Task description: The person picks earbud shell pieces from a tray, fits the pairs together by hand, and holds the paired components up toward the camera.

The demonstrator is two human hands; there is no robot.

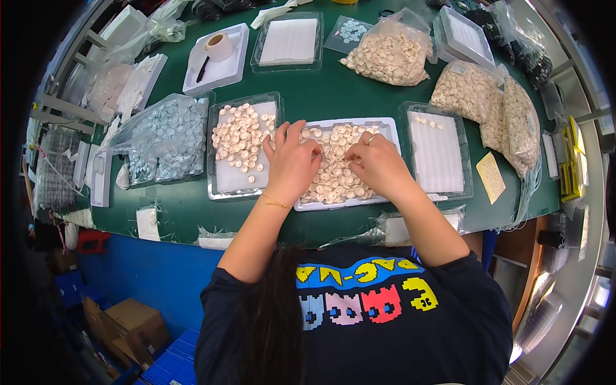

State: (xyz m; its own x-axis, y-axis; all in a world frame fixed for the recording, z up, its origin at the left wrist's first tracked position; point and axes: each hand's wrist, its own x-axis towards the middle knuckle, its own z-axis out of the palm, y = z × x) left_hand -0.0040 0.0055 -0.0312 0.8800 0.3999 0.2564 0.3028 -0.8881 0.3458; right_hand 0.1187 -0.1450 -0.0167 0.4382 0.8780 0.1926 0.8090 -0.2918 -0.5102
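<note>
A white tray heaped with small round cream-coloured pieces lies in front of me. Over its left side is my left hand, fingers bent and thumb and fingertip drawn together; what they hold, if anything, is hidden. Opposite it, my right hand pinches above the heap, its fingertips too covered to show a piece. Left of my left hand, a clear plastic tray carries more loose round pieces on a white sheet. Beyond my right hand, another clear tray has a ridged white insert with a few pieces along its far edge.
A bag of light-blue pieces sits at the left. Bags of cream pieces stand at the back right and far right. A yellow paper slip lies right. A tape roll and black pen rest in a white tray.
</note>
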